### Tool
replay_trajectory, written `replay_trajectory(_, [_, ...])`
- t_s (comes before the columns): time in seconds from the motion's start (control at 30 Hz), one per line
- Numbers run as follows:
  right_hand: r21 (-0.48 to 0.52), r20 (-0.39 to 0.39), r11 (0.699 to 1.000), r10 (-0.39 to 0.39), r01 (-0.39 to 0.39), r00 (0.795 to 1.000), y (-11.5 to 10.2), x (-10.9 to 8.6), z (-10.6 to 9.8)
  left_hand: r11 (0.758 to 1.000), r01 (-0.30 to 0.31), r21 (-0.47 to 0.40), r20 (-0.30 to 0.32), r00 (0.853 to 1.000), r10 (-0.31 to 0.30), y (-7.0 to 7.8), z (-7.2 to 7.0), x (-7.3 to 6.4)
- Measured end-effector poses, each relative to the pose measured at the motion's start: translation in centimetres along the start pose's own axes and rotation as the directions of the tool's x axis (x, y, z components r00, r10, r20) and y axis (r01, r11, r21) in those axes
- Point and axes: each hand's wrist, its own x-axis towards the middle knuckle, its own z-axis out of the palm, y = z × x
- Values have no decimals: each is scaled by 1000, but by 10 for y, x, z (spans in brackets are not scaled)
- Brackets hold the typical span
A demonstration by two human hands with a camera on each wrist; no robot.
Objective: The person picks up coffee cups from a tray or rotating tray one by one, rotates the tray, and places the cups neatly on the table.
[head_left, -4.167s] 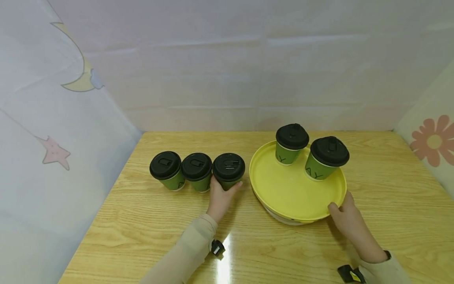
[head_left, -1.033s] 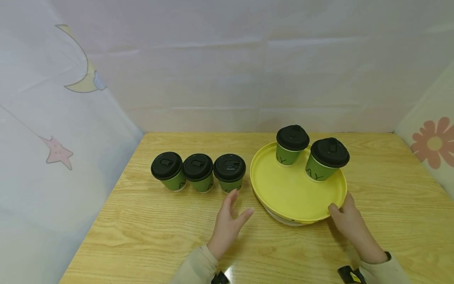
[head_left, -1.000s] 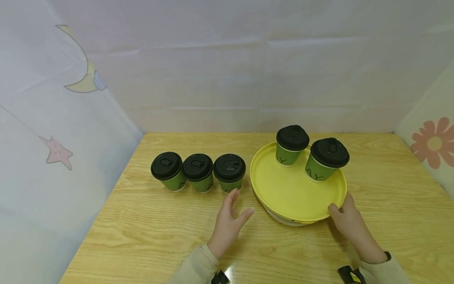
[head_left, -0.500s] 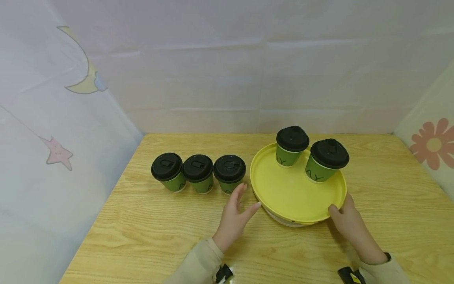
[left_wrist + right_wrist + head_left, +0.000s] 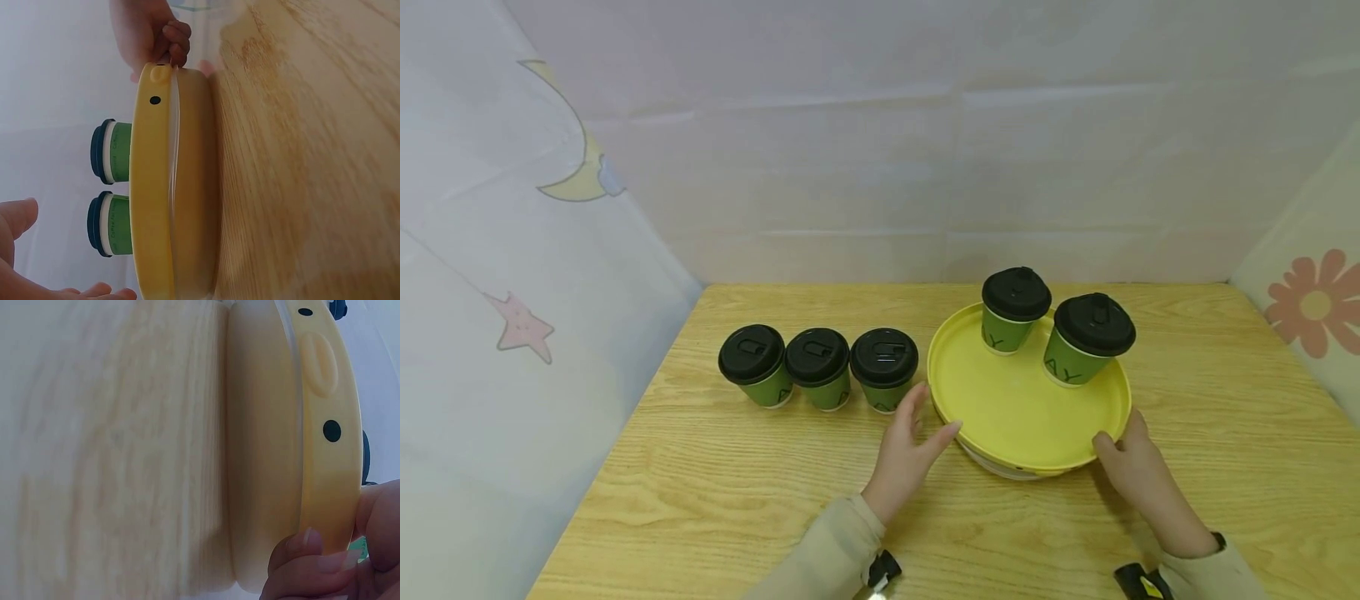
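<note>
A round yellow tray [image 5: 1015, 417] with a small face on its side sits on a paler base [image 5: 197, 187]. Two green paper cups with black lids, the back one [image 5: 1006, 329] and the right one [image 5: 1072, 357], stand upright on it. My right hand [image 5: 1138, 471] grips the tray's front right rim, thumb on top and fingers curled against the side [image 5: 312, 569]. My left hand [image 5: 901, 458] is spread, thumb apart from the fingers, holding nothing. It hovers between the tray's left front edge and the nearest cup of a row; whether it touches the rim is unclear.
Three more lidded green cups stand in a row left of the tray: a left one [image 5: 766, 387], a middle one [image 5: 827, 392] and a right one [image 5: 883, 396]. They are on the wooden table [image 5: 700, 500]. A pale cloth wall [image 5: 850, 167] rises behind it.
Earlier my left hand held the right cup of the row. It has let go, drawn back, then moved right toward the tray with fingers spread. My right hand keeps its grip on the rim.
</note>
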Motion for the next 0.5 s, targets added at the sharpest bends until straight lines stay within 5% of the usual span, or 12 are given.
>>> replay_trajectory(0.5, [-10, -13, 1000, -7, 7, 1000, 1, 1, 0, 999, -19, 32, -12, 1000, 19, -2, 6, 4])
